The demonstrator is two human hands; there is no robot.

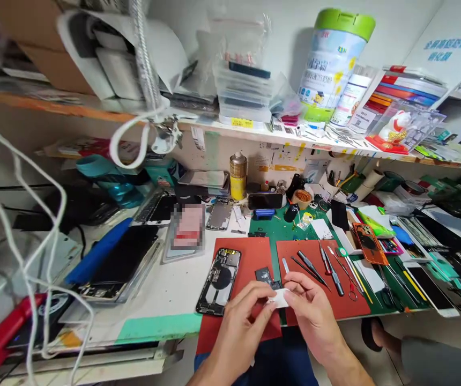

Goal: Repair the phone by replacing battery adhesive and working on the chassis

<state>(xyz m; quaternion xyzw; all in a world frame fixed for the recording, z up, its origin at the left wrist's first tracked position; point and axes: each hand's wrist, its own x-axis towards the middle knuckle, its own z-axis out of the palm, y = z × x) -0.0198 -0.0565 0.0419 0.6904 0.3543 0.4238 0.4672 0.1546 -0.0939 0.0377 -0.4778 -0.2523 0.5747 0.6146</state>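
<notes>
Two hands (240, 319), white piece (280, 298) (pinched at edges)

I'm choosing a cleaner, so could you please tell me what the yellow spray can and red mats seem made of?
The yellow cylindrical spray can looks like painted metal, its domed top glinting. The flat red rectangular mats may be rubber or silicone, matte with little shine.

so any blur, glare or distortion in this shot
Head view: wide-angle stretch towards the edges; head view: the cardboard box at upper left looks soft; head view: pixelation obscures a pink-and-red item; head view: the green-lidded can shadows the wall; head view: the held white piece looks nearly featureless.
</notes>
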